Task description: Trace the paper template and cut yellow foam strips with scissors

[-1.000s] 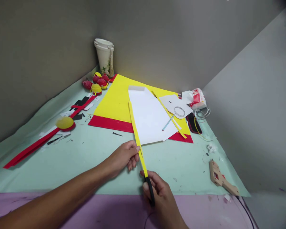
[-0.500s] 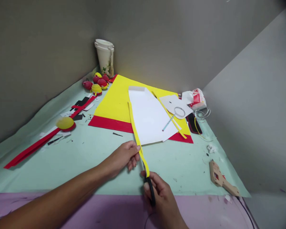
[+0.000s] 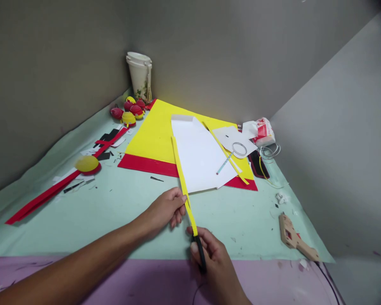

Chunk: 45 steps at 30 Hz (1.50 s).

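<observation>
A long yellow strip (image 3: 180,169) runs from over the white paper sheet (image 3: 200,161) down toward me. My left hand (image 3: 169,206) is closed, pinching the strip between thumb and fingers partway along. My right hand (image 3: 211,256) is wrapped round the black handles of a pair of scissors (image 3: 202,256). Their blades are mostly hidden behind the strip, whose near end lies right at the scissors. Under the white sheet are a yellow sheet (image 3: 149,135) and a red sheet (image 3: 146,164).
A glue gun (image 3: 295,239) lies at the right. Toward the left are a red strip (image 3: 51,192) and a yellow-and-red dome (image 3: 88,164). Several red and yellow domes (image 3: 128,118) sit near a white bucket (image 3: 139,78). A pencil (image 3: 225,163) and tissue pack (image 3: 264,132) lie right of centre.
The yellow strip has straightened near the scissors, and its far end has shifted slightly right. Both hands keep nearly the same places and grips.
</observation>
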Each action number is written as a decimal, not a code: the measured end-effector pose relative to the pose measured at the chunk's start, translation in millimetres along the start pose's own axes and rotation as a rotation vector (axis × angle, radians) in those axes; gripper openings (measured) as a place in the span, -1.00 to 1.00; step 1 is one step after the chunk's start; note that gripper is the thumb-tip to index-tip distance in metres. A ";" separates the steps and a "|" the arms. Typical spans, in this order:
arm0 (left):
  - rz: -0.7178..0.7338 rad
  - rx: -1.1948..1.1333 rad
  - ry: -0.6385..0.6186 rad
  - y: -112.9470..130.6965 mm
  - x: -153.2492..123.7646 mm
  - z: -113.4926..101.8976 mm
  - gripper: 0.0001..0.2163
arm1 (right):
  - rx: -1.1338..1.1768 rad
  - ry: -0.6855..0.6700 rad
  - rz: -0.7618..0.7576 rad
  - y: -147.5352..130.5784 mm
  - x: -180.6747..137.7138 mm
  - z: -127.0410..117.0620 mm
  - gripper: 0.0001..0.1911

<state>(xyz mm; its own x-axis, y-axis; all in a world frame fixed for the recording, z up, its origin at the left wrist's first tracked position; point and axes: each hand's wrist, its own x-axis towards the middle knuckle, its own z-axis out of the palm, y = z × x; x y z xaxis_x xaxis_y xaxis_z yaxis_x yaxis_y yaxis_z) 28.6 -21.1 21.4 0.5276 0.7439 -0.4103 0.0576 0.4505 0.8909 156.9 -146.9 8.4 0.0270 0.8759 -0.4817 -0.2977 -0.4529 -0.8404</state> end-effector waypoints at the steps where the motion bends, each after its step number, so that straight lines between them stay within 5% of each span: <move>1: 0.000 0.001 -0.002 0.0 0.0 0.2 -0.78 | -0.005 0.001 -0.003 -0.4 -0.2 -0.1 -0.49; 45: -0.011 -0.024 0.015 -0.8 0.8 0.4 -0.82 | -0.023 0.027 -0.008 2.3 -0.3 -0.5 -0.49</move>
<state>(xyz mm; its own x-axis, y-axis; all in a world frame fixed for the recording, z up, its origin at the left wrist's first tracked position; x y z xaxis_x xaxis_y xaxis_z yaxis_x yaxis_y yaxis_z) 29.4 -21.0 20.5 0.5146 0.7459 -0.4229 0.0432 0.4701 0.8816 156.7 -148.3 6.4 0.0550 0.8751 -0.4809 -0.2752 -0.4497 -0.8497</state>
